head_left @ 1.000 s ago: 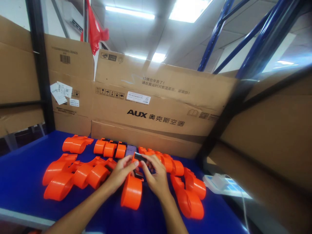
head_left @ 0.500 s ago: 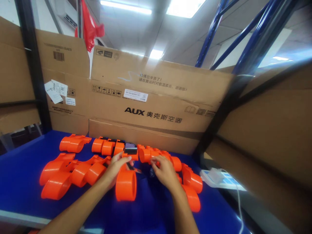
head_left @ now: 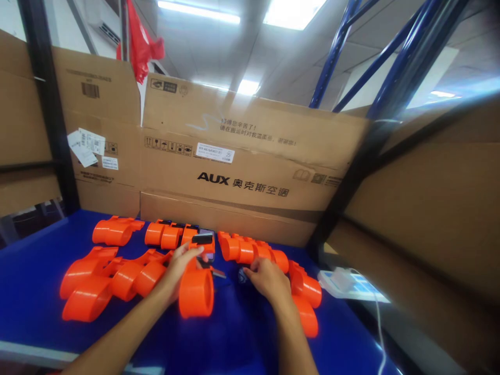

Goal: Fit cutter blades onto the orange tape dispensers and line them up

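Note:
My left hand [head_left: 180,271] is closed around an orange plastic part with a wide ring [head_left: 196,293] at its lower end. At its upper end sits a black block [head_left: 202,239] with a pale edge. Beside it, over the blue surface, a thin dark strip [head_left: 217,273] points right. My right hand [head_left: 266,277] is bent down with thumb and fingers pinched together. At its fingertips lies a small dark, patterned bundle [head_left: 242,276]; what exactly the fingers grip is too small to make out. Behind my left hand, a flat grey-purple device [head_left: 210,255] is partly hidden.
Several orange ring parts lie left [head_left: 88,298], at the back [head_left: 160,235] and right [head_left: 307,315] on the blue tabletop [head_left: 222,344]. A cardboard wall [head_left: 242,208] closes the back. A white tray with a cable [head_left: 353,284] sits at the right edge.
My left hand has moved slightly left and tilted the orange part. My right hand has shifted a little right and lower, its fingers drawing closer together beside the dark bundle.

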The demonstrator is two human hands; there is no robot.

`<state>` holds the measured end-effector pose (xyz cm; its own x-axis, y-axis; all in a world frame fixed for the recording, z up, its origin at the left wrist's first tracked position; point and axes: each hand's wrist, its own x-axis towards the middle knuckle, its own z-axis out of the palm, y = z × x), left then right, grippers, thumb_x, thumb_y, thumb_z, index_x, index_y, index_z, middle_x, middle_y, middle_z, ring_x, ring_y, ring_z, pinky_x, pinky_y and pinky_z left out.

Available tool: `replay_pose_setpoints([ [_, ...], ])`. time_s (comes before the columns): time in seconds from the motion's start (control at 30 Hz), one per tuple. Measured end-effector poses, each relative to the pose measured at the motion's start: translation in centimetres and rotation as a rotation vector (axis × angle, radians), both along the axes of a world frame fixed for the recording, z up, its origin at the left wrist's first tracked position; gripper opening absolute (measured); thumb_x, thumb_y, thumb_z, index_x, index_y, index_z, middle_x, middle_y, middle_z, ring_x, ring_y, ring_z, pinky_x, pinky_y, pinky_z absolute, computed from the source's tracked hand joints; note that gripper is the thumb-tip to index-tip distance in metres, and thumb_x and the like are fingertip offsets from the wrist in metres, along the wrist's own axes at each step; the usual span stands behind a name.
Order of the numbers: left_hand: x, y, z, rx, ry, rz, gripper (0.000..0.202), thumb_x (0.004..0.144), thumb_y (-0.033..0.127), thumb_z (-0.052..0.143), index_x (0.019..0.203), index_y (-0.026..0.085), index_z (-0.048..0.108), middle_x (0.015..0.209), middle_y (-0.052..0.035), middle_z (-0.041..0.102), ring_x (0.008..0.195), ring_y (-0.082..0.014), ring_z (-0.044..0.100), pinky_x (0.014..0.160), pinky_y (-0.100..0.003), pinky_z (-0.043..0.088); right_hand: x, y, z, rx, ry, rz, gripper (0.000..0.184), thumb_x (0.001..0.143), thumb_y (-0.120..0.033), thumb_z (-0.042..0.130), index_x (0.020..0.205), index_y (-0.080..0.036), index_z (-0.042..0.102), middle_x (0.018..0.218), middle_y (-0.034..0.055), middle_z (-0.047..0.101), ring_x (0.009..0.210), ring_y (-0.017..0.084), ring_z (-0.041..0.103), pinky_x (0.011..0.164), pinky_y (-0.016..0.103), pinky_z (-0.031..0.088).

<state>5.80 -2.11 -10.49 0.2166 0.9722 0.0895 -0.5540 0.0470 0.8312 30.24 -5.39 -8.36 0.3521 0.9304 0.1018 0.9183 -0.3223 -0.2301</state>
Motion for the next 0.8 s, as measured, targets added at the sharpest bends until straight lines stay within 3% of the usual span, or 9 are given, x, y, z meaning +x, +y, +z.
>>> replay_pose_setpoints([
  [0.17,-0.7,0.6,-0.2,-0.071,0.027,0.027,0.030,0.067,0.041,0.078,0.071,0.014,0.068,0.052,-0.0011,0.062,0.040,-0.0115,0.054,0.043,-0.023,0.041,-0.2,-0.1,-0.4,-0.037,0.009,0.023,0.024,0.079,-0.050,0.067,0.086,-0.027,0.069,0.090,0.0062,0.073,0.084,0.026,0.069,0.066,0.031,0.042],
  [0.37,-1.4,1.1,0.2,-0.069,-0.026,0.069,0.026,0.067,0.037,0.078,0.068,0.014,0.066,0.054,-0.0005,0.064,0.043,-0.0111,0.056,0.045,-0.022,0.042,-0.2,-0.3,-1.0,0.093,0.012,0.135,0.010,0.079,-0.035,0.069,0.081,-0.025,0.069,0.086,0.0068,0.074,0.078,0.025,0.069,0.063,0.030,0.040],
  [0.57,-1.1,0.9,0.2,-0.066,-0.029,0.075,0.026,0.066,0.037,0.078,0.072,0.014,0.066,0.057,-0.0011,0.066,0.044,-0.0129,0.058,0.047,-0.024,0.044,-0.4,-0.1,-1.4,0.087,0.020,0.120,0.018,0.078,-0.043,0.070,0.083,-0.025,0.069,0.081,0.0073,0.073,0.077,0.026,0.069,0.063,0.031,0.041],
  [0.8,-1.0,1.1,-0.2,-0.072,-0.013,0.073,0.028,0.066,0.039,0.078,0.073,0.015,0.066,0.056,-0.0005,0.065,0.041,-0.0113,0.055,0.046,-0.024,0.044,-0.7,0.5,-1.8,0.075,-0.014,0.138,0.016,0.079,-0.035,0.067,0.088,-0.023,0.071,0.084,0.0082,0.074,0.078,0.025,0.069,0.062,0.030,0.040],
])
